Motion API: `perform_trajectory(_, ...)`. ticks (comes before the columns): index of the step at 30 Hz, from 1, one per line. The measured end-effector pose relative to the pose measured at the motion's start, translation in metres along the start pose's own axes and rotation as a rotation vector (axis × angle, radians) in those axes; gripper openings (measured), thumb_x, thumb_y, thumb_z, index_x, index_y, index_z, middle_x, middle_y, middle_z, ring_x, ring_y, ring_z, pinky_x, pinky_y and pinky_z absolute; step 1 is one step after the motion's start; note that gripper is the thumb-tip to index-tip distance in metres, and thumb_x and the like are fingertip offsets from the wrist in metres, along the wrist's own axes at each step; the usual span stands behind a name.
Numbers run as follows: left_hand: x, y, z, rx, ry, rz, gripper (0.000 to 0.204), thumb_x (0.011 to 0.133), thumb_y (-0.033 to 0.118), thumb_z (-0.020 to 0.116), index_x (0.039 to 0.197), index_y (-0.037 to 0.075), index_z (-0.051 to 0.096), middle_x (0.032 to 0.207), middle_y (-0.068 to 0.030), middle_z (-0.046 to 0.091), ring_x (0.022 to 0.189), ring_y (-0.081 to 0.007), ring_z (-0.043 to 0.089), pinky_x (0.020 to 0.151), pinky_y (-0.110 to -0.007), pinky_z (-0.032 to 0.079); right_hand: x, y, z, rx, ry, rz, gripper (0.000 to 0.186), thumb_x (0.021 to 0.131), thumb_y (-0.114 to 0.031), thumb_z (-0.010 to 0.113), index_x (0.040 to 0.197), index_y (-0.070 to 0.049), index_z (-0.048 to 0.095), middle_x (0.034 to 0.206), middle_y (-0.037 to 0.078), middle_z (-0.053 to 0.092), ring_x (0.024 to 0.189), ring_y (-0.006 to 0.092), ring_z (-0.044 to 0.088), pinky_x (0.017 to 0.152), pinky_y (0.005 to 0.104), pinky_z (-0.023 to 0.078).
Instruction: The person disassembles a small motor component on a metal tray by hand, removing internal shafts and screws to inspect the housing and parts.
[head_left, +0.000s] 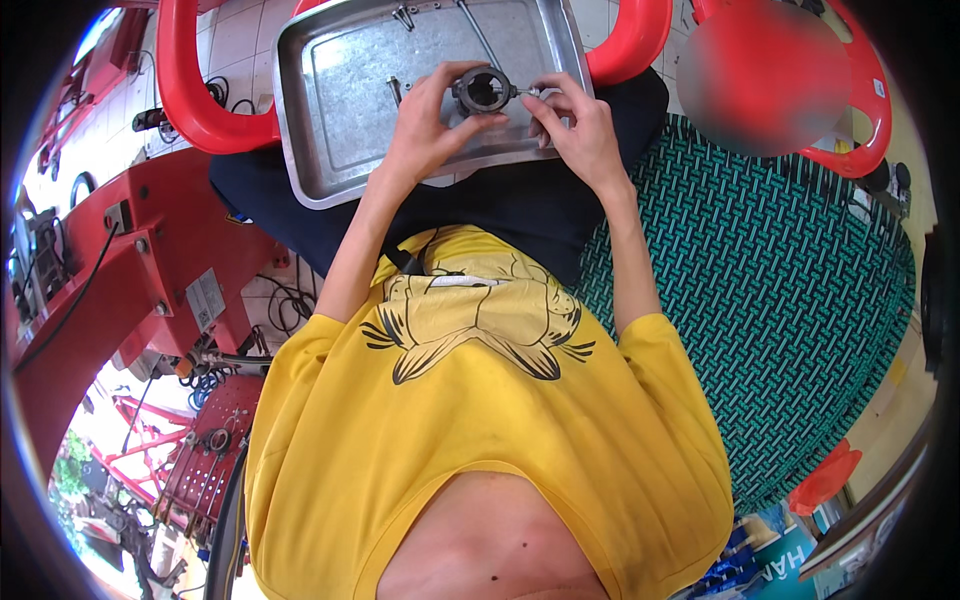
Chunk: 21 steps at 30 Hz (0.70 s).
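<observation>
Left grip: curled round the dark ring, thumb below, fingers above.
Right grip: fingertips pinching what looks like a small metal piece at the ring's right side; how deep it sits, I cannot tell.
Ring: held over the metal tray, near the long rod.
Steadying: best done firmly by the left.
Small piece: line it up squarely, press lightly, stay above the tray in case of slips.

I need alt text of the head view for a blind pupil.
A person's left hand grips a dark ring-shaped metal part while the right hand pinches a thin metal piece at its side. Beneath is a shallow metal tray holding a long rod and smaller metal parts.
</observation>
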<state>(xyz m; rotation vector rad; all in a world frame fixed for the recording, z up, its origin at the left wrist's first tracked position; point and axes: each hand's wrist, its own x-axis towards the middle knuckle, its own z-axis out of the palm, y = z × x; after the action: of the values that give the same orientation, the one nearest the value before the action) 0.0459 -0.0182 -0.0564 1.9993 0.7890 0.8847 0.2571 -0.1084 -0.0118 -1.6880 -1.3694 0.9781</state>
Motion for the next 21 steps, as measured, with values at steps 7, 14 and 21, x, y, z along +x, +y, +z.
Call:
perform_trajectory(7,0.000,0.001,0.001,-0.004,0.004,0.006,0.060,0.081,0.017,0.092,0.131,0.003,0.063,0.120,-0.0138,0.075,0.110,-0.0248,0.074,0.096,-0.037,0.056,-0.001,-0.002,0.000,0.011,0.005,-0.008,0.029,0.102,-0.020,0.073,0.121,-0.001,0.061,0.073,0.007,0.073,0.059,0.0099,0.066,0.057,0.0245,0.050)
perform_trajectory(14,0.001,0.002,0.000,-0.005,0.000,-0.003,0.060,0.081,0.017,0.092,0.132,0.003,0.063,0.120,-0.0141,0.075,0.110,-0.0251,0.074,0.097,-0.037,0.056,-0.001,0.000,-0.003,-0.014,0.011,-0.002,0.030,0.101,-0.020,0.073,0.122,-0.001,0.063,0.072,0.007,0.074,0.059,0.0088,0.066,0.057,0.0252,0.051)
perform_trajectory(21,0.000,0.001,0.000,-0.001,-0.003,-0.006,0.060,0.081,0.017,0.091,0.132,0.003,0.062,0.121,-0.0141,0.075,0.111,-0.0251,0.074,0.097,-0.038,0.055,-0.001,-0.002,-0.001,-0.031,0.039,0.017,0.030,0.102,-0.028,0.072,0.119,-0.004,0.066,0.070,0.007,0.074,0.056,0.0145,0.070,0.057,0.0288,0.053)
